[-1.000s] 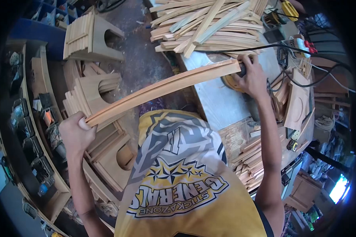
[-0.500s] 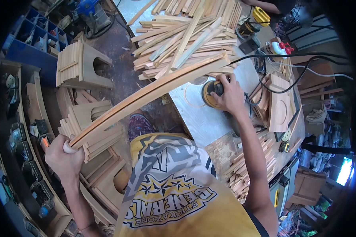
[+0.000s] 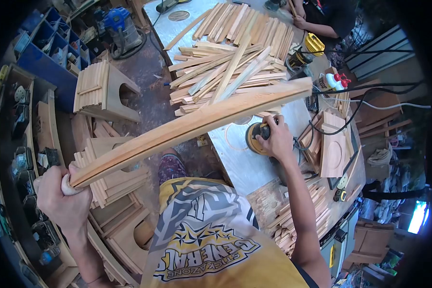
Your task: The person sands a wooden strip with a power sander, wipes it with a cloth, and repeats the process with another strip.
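My left hand (image 3: 65, 194) is closed round the near end of a long wooden strip (image 3: 197, 127), which has a dark groove along its side. The thumb has a pale wrapping on it. The strip slants up to the right, its far end raised over the worktable (image 3: 242, 163). On the metal top of that table my right hand (image 3: 277, 139) grips a black and yellow orbital sander (image 3: 256, 139) from above. Strip and sander are apart. Behind the strip lies a heap of loose wooden strips (image 3: 225, 72), partly covered by it.
Wooden house-shaped boxes (image 3: 103, 93) stand on the left, by a blue shop vacuum (image 3: 120, 31). More strips (image 3: 302, 218) and a panel with a round recess (image 3: 333, 146) lie on the right. Black cables (image 3: 365, 89) cross there. Another person's arm (image 3: 314, 26) shows at the top right.
The wooden strip has turned, now showing a broad face above its groove, and its far end has shifted right. My left hand moved slightly left and down. The sander stays on the table.
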`<act>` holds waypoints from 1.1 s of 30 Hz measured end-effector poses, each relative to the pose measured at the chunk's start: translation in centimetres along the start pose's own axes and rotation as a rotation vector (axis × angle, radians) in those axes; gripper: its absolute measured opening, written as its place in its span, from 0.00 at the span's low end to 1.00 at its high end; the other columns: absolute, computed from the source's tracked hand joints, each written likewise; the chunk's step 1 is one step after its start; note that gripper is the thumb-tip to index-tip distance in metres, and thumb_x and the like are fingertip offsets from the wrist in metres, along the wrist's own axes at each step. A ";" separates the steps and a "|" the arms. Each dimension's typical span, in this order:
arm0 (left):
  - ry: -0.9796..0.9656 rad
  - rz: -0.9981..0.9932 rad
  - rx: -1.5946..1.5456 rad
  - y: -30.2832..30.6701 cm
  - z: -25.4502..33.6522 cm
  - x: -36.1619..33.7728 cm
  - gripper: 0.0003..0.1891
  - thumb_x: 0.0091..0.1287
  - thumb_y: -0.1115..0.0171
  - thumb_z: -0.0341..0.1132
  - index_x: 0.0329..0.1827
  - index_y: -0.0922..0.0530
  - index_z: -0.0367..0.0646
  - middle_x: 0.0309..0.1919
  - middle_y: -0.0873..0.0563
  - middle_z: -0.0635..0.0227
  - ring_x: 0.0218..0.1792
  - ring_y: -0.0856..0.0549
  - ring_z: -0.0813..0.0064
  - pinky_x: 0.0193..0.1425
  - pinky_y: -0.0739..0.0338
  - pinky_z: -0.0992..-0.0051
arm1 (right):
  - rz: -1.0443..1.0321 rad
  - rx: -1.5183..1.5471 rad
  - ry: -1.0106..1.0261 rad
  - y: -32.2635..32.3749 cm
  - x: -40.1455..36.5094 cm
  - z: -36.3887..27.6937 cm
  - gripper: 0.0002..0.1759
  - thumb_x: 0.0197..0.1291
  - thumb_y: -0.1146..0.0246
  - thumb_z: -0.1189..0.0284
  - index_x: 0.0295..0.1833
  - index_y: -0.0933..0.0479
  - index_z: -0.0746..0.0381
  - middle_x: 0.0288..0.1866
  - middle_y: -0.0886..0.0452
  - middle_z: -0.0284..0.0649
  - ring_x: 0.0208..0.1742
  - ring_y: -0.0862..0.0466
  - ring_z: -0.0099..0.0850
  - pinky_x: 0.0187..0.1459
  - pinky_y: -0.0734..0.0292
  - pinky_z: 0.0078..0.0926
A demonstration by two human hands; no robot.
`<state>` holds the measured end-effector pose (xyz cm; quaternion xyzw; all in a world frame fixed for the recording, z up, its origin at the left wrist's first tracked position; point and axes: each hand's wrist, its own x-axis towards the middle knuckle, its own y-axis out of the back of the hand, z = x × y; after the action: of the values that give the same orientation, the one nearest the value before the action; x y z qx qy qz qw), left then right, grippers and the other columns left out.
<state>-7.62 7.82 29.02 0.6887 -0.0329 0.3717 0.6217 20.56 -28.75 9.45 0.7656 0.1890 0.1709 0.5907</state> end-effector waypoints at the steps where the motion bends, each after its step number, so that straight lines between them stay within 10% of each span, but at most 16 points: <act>1: -0.026 0.014 -0.040 0.2 0.1 0.2 0.10 0.62 0.28 0.29 0.27 0.22 0.40 0.22 0.21 0.58 0.26 0.22 0.58 0.35 0.27 0.63 | 0.017 0.000 -0.006 -0.1 -0.1 0.1 0.31 0.48 0.21 0.63 0.58 0.26 0.49 0.58 0.25 0.47 0.50 0.17 0.53 0.45 0.17 0.52; 9: -0.132 0.041 0.046 0.8 0.8 1.5 0.12 0.49 0.29 0.30 0.23 0.27 0.46 0.19 0.25 0.63 0.22 0.21 0.58 0.31 0.32 0.61 | 0.004 0.033 -0.013 -0.5 0.0 -0.1 0.31 0.49 0.21 0.62 0.59 0.25 0.51 0.60 0.25 0.48 0.54 0.17 0.54 0.50 0.18 0.52; 33: -0.224 -0.086 0.096 0.2 3.6 5.4 0.13 0.54 0.29 0.37 0.24 0.26 0.44 0.20 0.20 0.59 0.22 0.18 0.54 0.30 0.25 0.54 | 0.055 0.020 -0.103 0.1 -0.5 0.5 0.30 0.50 0.23 0.62 0.58 0.25 0.52 0.55 0.24 0.49 0.53 0.19 0.54 0.50 0.19 0.51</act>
<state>-2.15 6.89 32.30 0.7556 -0.0547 0.2665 0.5959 20.34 -29.43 9.45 0.7843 0.1389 0.1456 0.5869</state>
